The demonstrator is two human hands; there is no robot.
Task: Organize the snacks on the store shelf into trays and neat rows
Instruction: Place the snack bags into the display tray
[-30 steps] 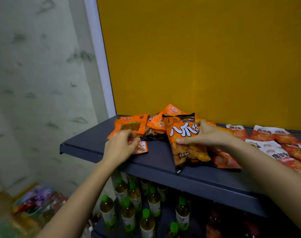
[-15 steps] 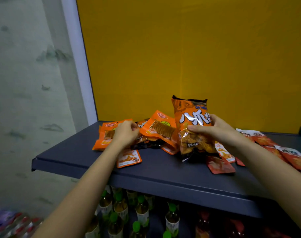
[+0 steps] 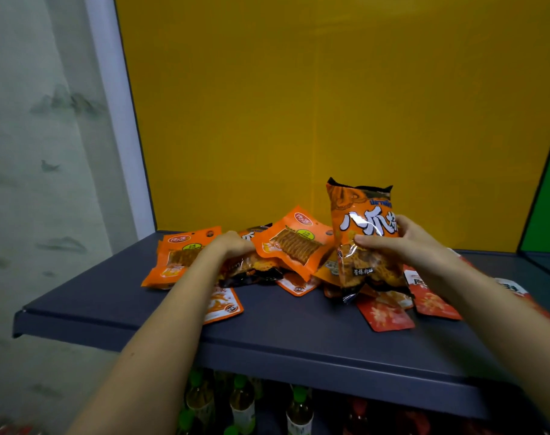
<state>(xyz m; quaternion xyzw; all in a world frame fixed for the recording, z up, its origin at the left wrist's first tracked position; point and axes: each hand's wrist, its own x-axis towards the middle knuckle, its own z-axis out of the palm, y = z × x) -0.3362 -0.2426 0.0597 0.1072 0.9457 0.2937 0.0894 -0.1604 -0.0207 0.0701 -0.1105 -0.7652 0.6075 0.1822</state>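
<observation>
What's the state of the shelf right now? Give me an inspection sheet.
Surface: dark shelf, flat, packets across its middle and right.
Job's things: big bag held upright at the pile; orange packets heaped and overlapping; red packets lying flat to the right.
Clutter: nothing seen.
Hands: right hand grips the big bag at mid-height; left hand rests on the orange packets, fingers hidden.
Cables: nothing seen.
Surroundings: yellow panel behind; bottles on the level below; pale wall at left.

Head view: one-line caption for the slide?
Right hand holds an orange snack bag upright; left hand on the pile of orange packets on the shelf.
</observation>
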